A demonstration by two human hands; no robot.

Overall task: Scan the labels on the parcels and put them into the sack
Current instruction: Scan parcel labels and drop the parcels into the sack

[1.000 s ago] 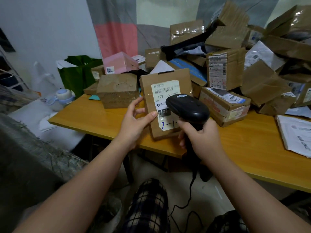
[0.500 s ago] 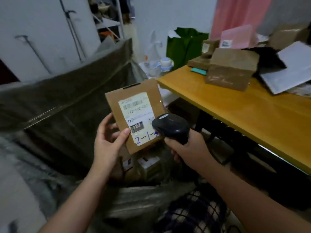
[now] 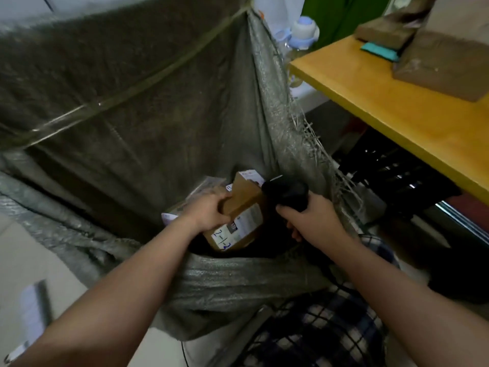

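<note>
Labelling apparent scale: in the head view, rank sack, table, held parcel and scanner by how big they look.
1. sack
2. table, cut off by frame
3. parcel
4. scanner, partly hidden by right hand

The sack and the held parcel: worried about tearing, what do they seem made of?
Sack: probably woven plastic, grey-green with a dull sheen; loose strands fray along its edge. Parcel: apparently brown cardboard, matte; crisp folded edges, white paper label stuck on.

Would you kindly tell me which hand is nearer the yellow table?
Right. The right hand, holding the scanner, sits toward the table; the left hand grips the parcel farther off, over the sack.
</note>
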